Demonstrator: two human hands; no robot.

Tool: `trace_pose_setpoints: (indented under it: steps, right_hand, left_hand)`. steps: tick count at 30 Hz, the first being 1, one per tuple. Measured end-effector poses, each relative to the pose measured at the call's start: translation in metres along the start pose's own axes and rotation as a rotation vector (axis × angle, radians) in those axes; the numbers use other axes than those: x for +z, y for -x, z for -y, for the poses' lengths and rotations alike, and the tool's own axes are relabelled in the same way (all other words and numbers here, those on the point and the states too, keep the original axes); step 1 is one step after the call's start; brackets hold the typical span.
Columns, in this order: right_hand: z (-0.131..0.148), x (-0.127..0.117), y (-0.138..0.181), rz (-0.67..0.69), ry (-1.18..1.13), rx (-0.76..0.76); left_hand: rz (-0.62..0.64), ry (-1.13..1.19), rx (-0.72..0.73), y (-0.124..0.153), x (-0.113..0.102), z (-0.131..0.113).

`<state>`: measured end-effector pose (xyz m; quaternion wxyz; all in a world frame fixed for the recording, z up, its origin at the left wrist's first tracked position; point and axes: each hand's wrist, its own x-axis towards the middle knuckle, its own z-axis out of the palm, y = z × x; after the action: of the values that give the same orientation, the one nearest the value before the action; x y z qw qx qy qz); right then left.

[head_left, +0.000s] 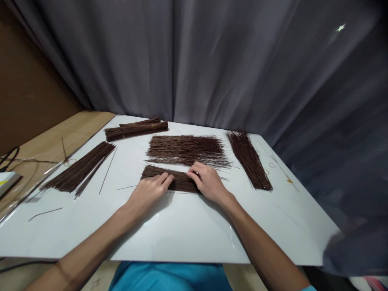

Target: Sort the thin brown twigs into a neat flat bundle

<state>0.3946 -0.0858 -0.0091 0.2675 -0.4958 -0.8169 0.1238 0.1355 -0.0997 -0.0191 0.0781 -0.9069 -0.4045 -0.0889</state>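
A loose bundle of thin dark brown sticks (183, 184) lies crosswise on the white table in front of me. My left hand (153, 188) rests on its left part, fingers curled down over the sticks. At the bundle's right part, my right hand (207, 182) is closed in a pinch, thumb and forefinger close together on the sticks; exactly which ones they grip is hidden. Just behind both hands spreads a wider pile of thin brown sticks (188, 149), lighter at its left end. A single stick (127, 187) pokes out to the left of my left hand.
Further stick bundles lie on the white table (182, 234): a fanned one (81, 167) at left, banded ones (136, 129) at back left, and another (250, 161) at right. Rubber bands (272, 165) sit near the right edge. A grey curtain (194, 60) hangs behind.
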Motion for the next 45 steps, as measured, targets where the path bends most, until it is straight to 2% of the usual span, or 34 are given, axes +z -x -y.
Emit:
trace_pose_setpoints:
  steps: [8, 12, 14, 17, 21, 25, 29, 32, 35, 37, 40, 45]
  right_hand:
    - [-0.005, -0.004, -0.001, -0.020, -0.067, 0.007]
    - [-0.018, -0.012, -0.002, -0.059, -0.103, 0.005]
    - [-0.030, -0.016, -0.003, -0.099, -0.113, 0.028]
    - [-0.049, -0.021, -0.007, -0.162, -0.106, 0.078]
    - [-0.061, -0.025, -0.020, -0.221, 0.078, 0.155]
    - [-0.052, -0.022, -0.036, -0.137, 0.451, 0.153]
    - [-0.038, -0.017, -0.038, -0.116, 0.649, 0.042]
    - [-0.027, -0.015, -0.027, -0.120, 0.541, -0.067]
    - [-0.013, -0.013, -0.014, 0.016, 0.342, -0.227]
    - [-0.005, -0.010, -0.009, 0.103, 0.290, -0.301]
    - [0.004, -0.003, -0.006, 0.159, 0.311, -0.340]
    - [0.010, 0.004, -0.009, 0.154, 0.423, -0.332]
  left_hand:
    - [-0.084, -0.096, 0.017, 0.005, 0.005, 0.008]
    - [-0.074, -0.086, -0.008, 0.004, 0.002, 0.019]
    - [-0.035, -0.065, -0.095, 0.004, -0.004, 0.032]
    - [0.062, -0.038, -0.305, 0.009, -0.013, 0.062]
    - [0.109, -0.016, -0.524, 0.028, -0.018, 0.109]
    - [0.130, -0.068, -0.776, 0.049, -0.013, 0.140]
    - [0.148, -0.040, -0.898, 0.059, -0.008, 0.151]
    - [0.169, -0.006, -0.922, 0.058, -0.004, 0.154]
    - [0.184, 0.016, -0.927, 0.057, 0.001, 0.156]
    - [0.203, 0.019, -0.931, 0.056, 0.005, 0.157]
    - [0.207, -0.028, -0.949, 0.058, 0.010, 0.160]
    - [0.234, 0.003, -0.940, 0.061, 0.014, 0.167]
